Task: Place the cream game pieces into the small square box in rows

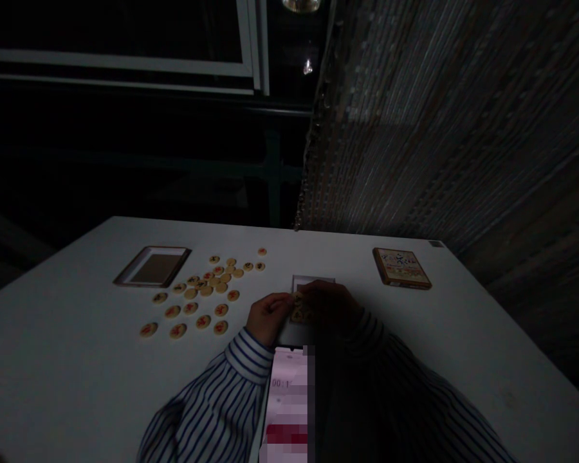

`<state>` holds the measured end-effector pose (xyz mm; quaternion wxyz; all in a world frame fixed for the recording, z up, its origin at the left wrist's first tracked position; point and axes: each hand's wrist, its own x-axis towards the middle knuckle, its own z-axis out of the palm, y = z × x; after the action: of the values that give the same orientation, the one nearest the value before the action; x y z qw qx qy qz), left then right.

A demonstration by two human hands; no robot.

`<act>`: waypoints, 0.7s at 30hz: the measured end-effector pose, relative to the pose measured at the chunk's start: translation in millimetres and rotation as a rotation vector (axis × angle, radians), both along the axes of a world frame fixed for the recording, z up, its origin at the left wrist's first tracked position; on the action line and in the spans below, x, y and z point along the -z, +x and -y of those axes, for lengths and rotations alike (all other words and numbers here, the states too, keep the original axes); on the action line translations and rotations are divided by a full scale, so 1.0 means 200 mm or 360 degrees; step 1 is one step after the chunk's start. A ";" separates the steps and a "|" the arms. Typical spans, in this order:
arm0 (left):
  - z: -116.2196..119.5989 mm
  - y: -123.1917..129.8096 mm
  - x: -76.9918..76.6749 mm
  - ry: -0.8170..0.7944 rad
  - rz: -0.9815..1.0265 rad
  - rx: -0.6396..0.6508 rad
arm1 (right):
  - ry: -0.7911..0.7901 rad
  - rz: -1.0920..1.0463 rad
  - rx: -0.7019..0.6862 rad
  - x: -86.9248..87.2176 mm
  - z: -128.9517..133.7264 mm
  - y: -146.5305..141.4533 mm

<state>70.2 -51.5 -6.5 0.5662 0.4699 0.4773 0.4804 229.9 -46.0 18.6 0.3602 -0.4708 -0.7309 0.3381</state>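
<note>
Both hands meet over a small white-lined box [312, 280] near the middle of the white table. My left hand [268, 317] has its fingers drawn together at the box's left side, touching a round wooden game piece [298, 297]. My right hand [332, 302] curves over the box from the right, in deep shadow; what its fingers hold is too dark to make out. A few pieces with characters lie in the box below the fingertips. To the left, several round pieces [206, 290] with red or dark characters are scattered on the table.
An open shallow box [154, 266] lies at the left and a printed box [402, 268] at the right of the white table [101, 360]. A lit phone [289, 399] is close in front. A string curtain [376, 161] hangs behind.
</note>
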 end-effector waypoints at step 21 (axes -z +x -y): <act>0.00 0.00 0.00 0.0126 -0.0149 0.0024 | 0.0173 0.0255 -0.0039 -0.01 -0.01 0.01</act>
<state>69.6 -51.4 -6.9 0.5278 0.5174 0.4805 0.4720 231.0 -44.4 20.8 0.3215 -0.4672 -0.7803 0.2637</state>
